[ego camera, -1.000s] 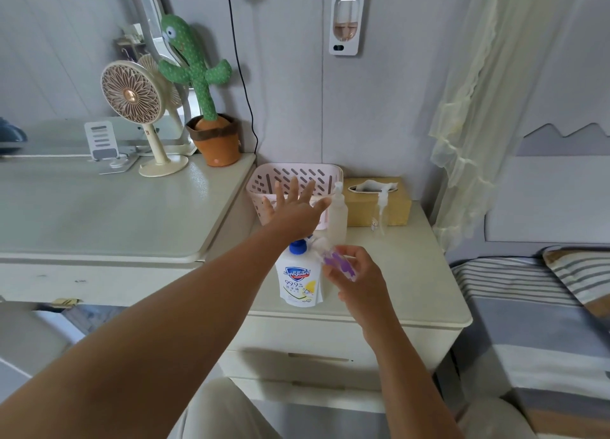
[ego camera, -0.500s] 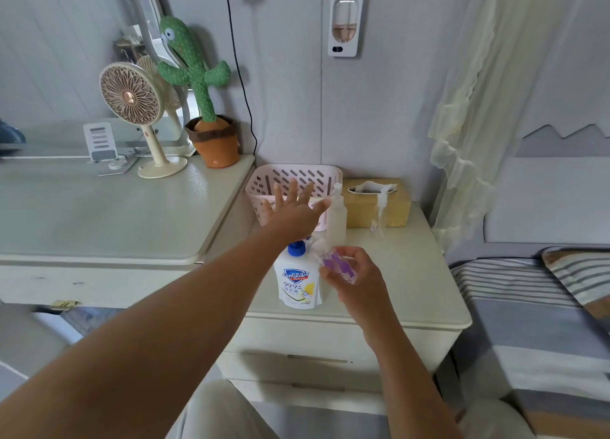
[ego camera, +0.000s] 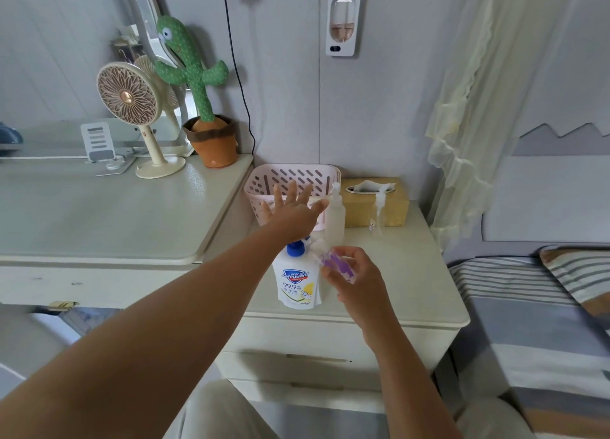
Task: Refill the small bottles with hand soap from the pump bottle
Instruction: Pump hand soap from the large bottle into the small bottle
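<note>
A white Safeguard pump bottle (ego camera: 298,283) with a blue collar stands near the front of the cream nightstand (ego camera: 406,273). My left hand (ego camera: 292,212) lies flat on top of its pump, fingers spread straight. My right hand (ego camera: 355,278) holds a small clear bottle with a purple label (ego camera: 333,262), tilted, its mouth close under the pump's spout. A frosted small pump bottle (ego camera: 335,215) stands behind, and a loose white pump head (ego camera: 379,207) leans by the tissue box.
A pink slotted basket (ego camera: 297,177) and a yellow tissue box (ego camera: 374,204) sit against the wall behind. To the left a higher dresser holds a fan (ego camera: 128,108), a phone stand (ego camera: 99,144) and a cactus toy (ego camera: 201,101). A bed (ego camera: 534,306) lies right.
Both hands and the bottles keep nearly the same pose; the left hand sits slightly lower on the pump and the small bottle has barely shifted.
</note>
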Motion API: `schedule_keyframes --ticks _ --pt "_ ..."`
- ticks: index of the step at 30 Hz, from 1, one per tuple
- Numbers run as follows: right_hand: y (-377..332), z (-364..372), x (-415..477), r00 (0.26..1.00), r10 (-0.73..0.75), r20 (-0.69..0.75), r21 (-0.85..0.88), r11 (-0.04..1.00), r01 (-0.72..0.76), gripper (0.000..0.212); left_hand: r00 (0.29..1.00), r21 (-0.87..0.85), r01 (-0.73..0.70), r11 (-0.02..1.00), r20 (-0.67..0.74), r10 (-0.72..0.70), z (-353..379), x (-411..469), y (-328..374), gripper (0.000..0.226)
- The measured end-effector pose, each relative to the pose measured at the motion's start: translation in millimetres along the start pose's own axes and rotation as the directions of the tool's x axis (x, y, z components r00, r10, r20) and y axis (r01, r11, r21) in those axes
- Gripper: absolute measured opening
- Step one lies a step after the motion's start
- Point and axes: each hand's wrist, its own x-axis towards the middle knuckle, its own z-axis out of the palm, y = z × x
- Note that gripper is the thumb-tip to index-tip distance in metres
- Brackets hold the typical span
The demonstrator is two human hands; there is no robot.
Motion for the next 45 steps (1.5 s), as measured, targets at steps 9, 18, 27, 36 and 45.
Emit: schedule_keyframes --ticks 9,18,27,36,45 --pt "6 2 -2 1.000 0.029 -0.001 0.022 0.999 -0.029 0.028 1.000 0.035 0.001 0.999 -0.009 -0.001 8 -7 -2 0.058" --pt "3 1 -2 1.000 0.020 0.012 0.062 0.998 -0.020 0.029 1.000 -0.009 0.002 1.000 -0.018 -0.002 3 -6 -1 0.061" --pt "2 -1 -2 1.000 0.011 0.010 0.045 0.999 -0.011 0.029 1.000 0.011 0.004 1.000 -0.004 -0.004 -2 -9 3 0.062" --pt "6 5 -5 1.000 0.023 0.005 0.042 0.999 -0.023 0.028 1.000 0.060 -0.014 0.998 -0.019 0.015 3 -19 -2 0.052" --pt "-1 -1 0 1.000 0.010 0.015 0.035 0.999 -0.011 0.031 1.000 0.020 0.011 1.000 -0.014 -0.011 -3 -6 0 0.062"
